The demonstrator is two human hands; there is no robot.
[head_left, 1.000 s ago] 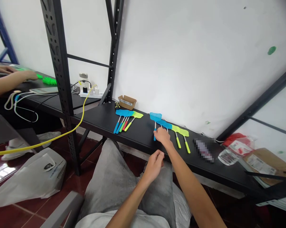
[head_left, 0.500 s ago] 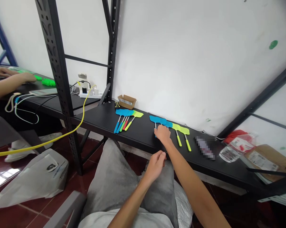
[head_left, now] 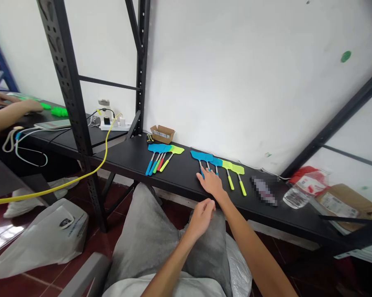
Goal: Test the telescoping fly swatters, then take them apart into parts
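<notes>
My right hand (head_left: 212, 181) lies palm down on the black shelf, its fingers spread over the handles of the blue fly swatters (head_left: 201, 156) in the right-hand row. It is open and grips none of them; its fingertips touch or hover just above the blue handles. Two yellow-green fly swatters (head_left: 237, 168) lie just right of the blue ones. My left hand (head_left: 202, 216) is loosely closed over my thigh, below the shelf edge, with nothing visible in it. Farther left, a fanned group of fly swatters (head_left: 159, 148) has blue, green, red and yellow-green handles.
The black shelf (head_left: 130, 159) carries a small open cardboard box (head_left: 162, 134), a blurred packet (head_left: 264, 190), and clear plastic packaging (head_left: 297, 197) beside a brown parcel (head_left: 340, 202). A yellow cable (head_left: 107, 148) hangs by the left post. Another person's hands work at far left.
My right hand has let go of a blue fly swatter and drawn back slightly, fingers opening, so more of the blue handles shows. My left hand stays in place; the view has shifted slightly.
</notes>
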